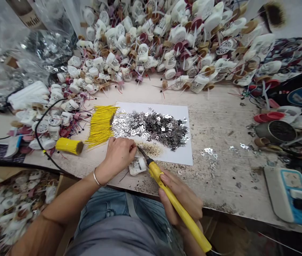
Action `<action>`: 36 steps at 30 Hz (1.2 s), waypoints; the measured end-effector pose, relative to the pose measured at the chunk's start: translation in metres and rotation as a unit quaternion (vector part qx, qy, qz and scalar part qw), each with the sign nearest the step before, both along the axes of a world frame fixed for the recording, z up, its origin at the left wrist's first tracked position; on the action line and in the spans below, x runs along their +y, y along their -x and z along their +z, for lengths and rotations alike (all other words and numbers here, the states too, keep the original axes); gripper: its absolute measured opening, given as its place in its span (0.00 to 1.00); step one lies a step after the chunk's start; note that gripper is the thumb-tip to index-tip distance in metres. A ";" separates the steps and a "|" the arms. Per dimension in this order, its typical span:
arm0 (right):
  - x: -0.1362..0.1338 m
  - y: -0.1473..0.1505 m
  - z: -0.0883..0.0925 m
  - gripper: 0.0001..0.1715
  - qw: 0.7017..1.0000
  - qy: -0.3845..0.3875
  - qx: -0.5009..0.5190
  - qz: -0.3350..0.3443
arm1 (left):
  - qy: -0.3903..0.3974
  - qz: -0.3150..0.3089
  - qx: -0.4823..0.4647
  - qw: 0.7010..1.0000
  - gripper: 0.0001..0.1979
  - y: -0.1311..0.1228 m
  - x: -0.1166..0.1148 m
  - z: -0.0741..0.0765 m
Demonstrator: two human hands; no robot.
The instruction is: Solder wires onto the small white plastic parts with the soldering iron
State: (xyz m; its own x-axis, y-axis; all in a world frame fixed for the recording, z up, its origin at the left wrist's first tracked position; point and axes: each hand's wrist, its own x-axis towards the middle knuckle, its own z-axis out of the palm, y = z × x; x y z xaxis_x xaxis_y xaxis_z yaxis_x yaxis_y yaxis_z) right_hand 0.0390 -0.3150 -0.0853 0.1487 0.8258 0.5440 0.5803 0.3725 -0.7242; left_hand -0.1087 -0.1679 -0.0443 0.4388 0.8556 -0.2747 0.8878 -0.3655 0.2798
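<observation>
My right hand (179, 193) grips a yellow soldering iron (167, 188), its dark tip angled up and left. Near that tip, my left hand (120, 151) is closed with fingers pinched together; whatever they hold is hidden. Just below and right of the left fingers sits a small white plastic part (137, 166) at the table's edge. Beyond the hands, a white sheet (177, 156) bears a heap of small shiny metal plates (161, 128) and brown burnt residue (151, 149). Yellow wires (101, 125) lie spread along the sheet's left side.
A tied bundle of yellow wires (69, 146) lies further left, beside a black cable (40, 138). Piled white plastic assemblies (145, 53) fill the back. At right are a round dark tin (279, 131) and a white-and-blue device (286, 195). Loose metal plates (209, 152) and debris litter the tabletop.
</observation>
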 end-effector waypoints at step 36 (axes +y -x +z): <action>-0.005 0.000 0.013 0.23 0.999 0.025 -0.034 -0.029 | 0.012 0.019 0.002 1.000 0.11 -0.003 -0.001 0.001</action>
State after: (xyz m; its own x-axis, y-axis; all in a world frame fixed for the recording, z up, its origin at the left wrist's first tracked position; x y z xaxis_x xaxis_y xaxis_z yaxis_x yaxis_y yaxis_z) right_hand 0.0390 -0.3204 -0.0726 0.1610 0.8430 0.5133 0.6475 0.3022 -0.6995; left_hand -0.1055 -0.1688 -0.0432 0.4059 0.8643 -0.2969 0.9015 -0.3254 0.2853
